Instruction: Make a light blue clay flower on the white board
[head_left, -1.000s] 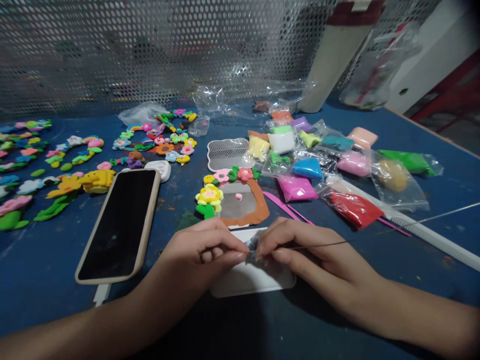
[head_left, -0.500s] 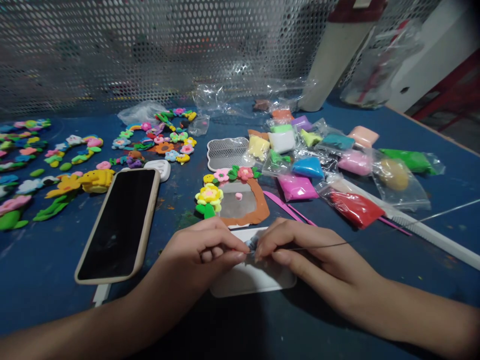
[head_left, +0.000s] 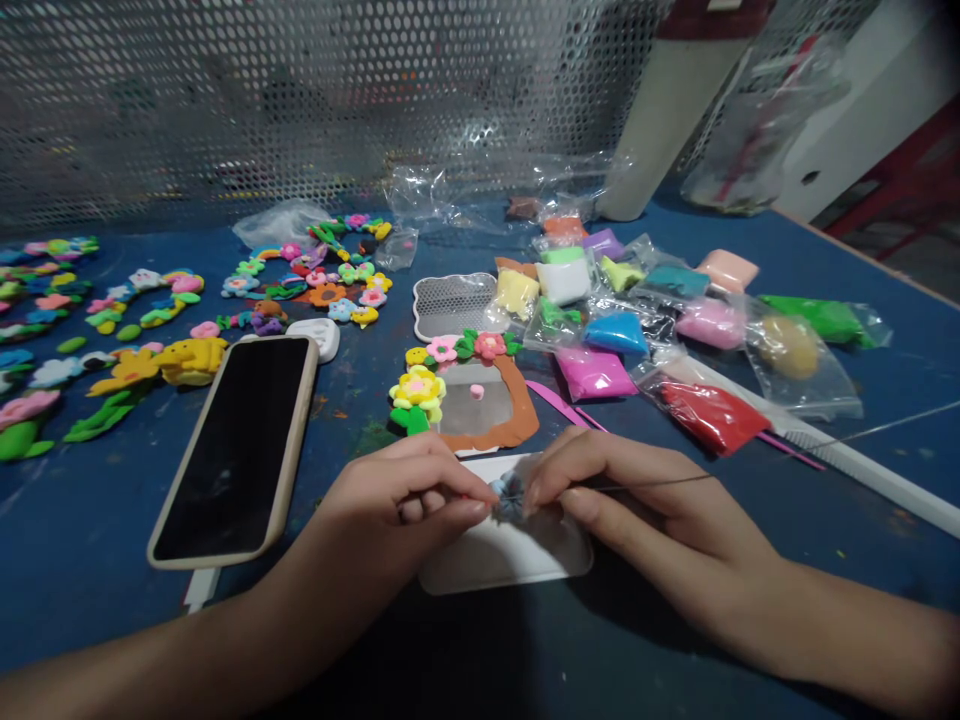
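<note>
Left hand [head_left: 397, 495] curled nearly shut, pinching a fuzzy blue-grey clay lump [head_left: 510, 496], right hand [head_left: 637, 490] nearly shut on the lump and a thin wire [head_left: 645, 484], over a smooth white board [head_left: 502, 560], lump at its 12 o'clock edge

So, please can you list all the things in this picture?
clay flowers and figures: many, mixed colours, table's left side
phone: one, black in beige case, left of hands
clay frame: one, brown, ahead of hands
perforated plate: one, grey, behind frame
clay packets: many, mixed colours, right side
comb-edged strip: one, white, far right
card: one, white, under hands
wire: one, dark, in right hand
clay piece: one, blue-grey, between fingertips
table: one, blue, under everything
perforated wall: one, grey, behind table
left hand: one, pinching clay piece
right hand: one, holding wire
</note>
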